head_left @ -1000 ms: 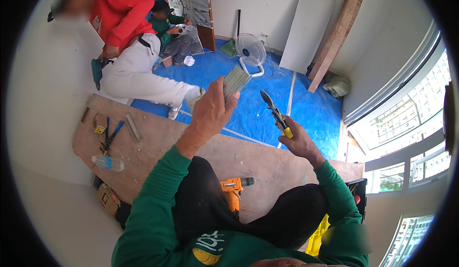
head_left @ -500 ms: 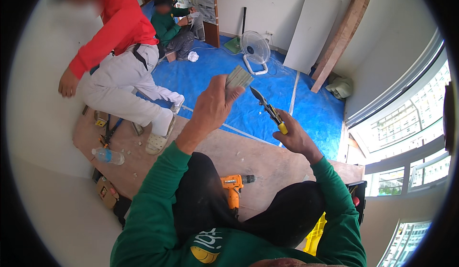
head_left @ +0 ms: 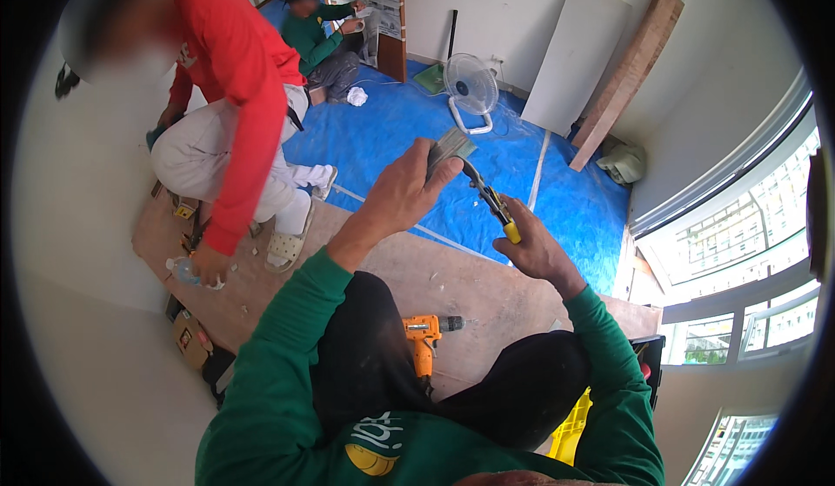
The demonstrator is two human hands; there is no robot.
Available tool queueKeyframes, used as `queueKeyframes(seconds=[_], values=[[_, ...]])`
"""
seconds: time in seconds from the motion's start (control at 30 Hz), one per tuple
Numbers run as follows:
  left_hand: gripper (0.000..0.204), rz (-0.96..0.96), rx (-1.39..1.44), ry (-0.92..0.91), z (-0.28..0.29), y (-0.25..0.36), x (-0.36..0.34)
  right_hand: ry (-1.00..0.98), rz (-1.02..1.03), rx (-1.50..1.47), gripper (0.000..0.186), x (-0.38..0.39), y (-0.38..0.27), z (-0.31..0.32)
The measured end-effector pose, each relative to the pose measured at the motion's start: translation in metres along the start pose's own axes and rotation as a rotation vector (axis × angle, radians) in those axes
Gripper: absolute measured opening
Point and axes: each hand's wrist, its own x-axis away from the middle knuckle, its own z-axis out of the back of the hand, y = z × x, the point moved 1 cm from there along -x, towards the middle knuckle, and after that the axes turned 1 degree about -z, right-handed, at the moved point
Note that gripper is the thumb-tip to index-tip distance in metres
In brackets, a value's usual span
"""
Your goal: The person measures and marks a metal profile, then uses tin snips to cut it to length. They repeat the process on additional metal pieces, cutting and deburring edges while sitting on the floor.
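Note:
Up in front of me, my left hand (head_left: 404, 186) pinches a small flat grey-green piece with a ribbed face (head_left: 451, 151) between thumb and fingers. My right hand (head_left: 537, 249) is closed round the yellow grips of a pair of snips (head_left: 495, 205) with dark curved jaws. Those jaws meet the piece's lower right edge, close by my left thumb; whether they bite into it I cannot tell. Between my bent legs, an orange cordless drill (head_left: 422, 343) lies on the wooden board.
At left a co-worker in red (head_left: 239, 77) leans down, hand on a clear plastic bottle (head_left: 185, 270). Another person in green (head_left: 315, 40) sits farther back. A fan (head_left: 470, 86) stands on blue sheeting (head_left: 383, 129). A yellow crate (head_left: 571, 428) is beside my right leg.
The grey-green piece and the snips' jaws, apart before, now meet. My left hand has shifted slightly right and down. The co-worker in red has bent down and reached to the bottle.

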Motion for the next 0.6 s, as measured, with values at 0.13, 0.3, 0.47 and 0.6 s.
queueKeyframes(seconds=[0.13, 0.3, 0.47, 0.6], values=[[0.061, 0.012, 0.012, -0.009, 0.000, 0.001, -0.001, -0.010, 0.000, 0.033, 0.085, 0.001, -0.007, 0.001], [0.062, 0.009, 0.009, -0.001, 0.000, -0.001, 0.001, -0.012, -0.012, 0.057, 0.086, 0.004, -0.014, 0.003], [0.063, 0.014, 0.020, -0.032, -0.001, -0.004, -0.003, 0.015, 0.036, 0.013, 0.083, 0.003, -0.008, -0.001], [0.072, 0.071, 0.173, -0.203, 0.005, -0.029, 0.012, 0.022, -0.064, -0.073, 0.068, 0.005, 0.012, -0.004]])
